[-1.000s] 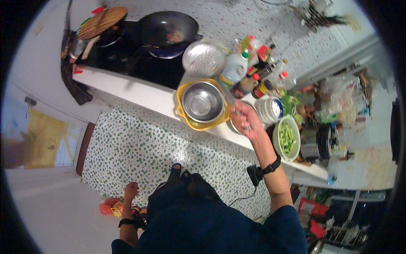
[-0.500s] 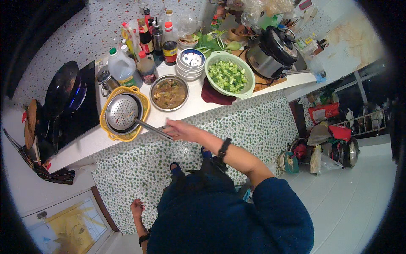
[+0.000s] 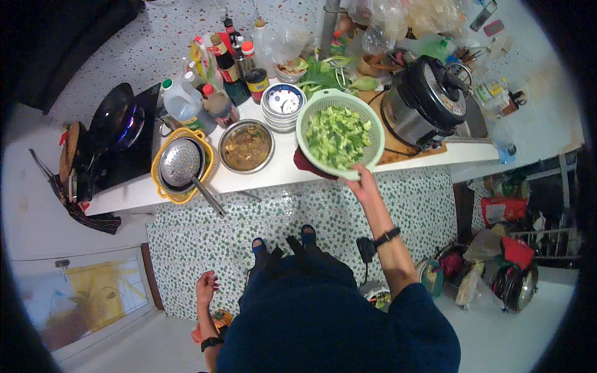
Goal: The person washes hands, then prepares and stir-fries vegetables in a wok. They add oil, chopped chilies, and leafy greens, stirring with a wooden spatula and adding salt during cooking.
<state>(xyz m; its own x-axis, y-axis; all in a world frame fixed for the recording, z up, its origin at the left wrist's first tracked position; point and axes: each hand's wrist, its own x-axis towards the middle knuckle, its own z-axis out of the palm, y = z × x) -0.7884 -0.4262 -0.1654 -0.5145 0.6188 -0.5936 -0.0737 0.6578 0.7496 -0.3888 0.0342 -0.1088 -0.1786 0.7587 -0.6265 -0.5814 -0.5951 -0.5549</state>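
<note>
- Bench [image 3: 285, 155]: its front edge runs just under the colander's near rim.
- Cooker [image 3: 413, 112]: near the colander's right, leaving a narrow gap.
- Green colander [image 3: 375, 138]: over the bench, long axis running wall to front edge, slightly slanted; chopped greens inside.
- Dark red cloth [image 3: 311, 166]: mostly hidden beneath it.
- Right hand [image 3: 364, 183]: gripping the near rim, fingertips partly hidden.
- Left hand [image 3: 207, 288]: half-open, low, well apart.
</note>
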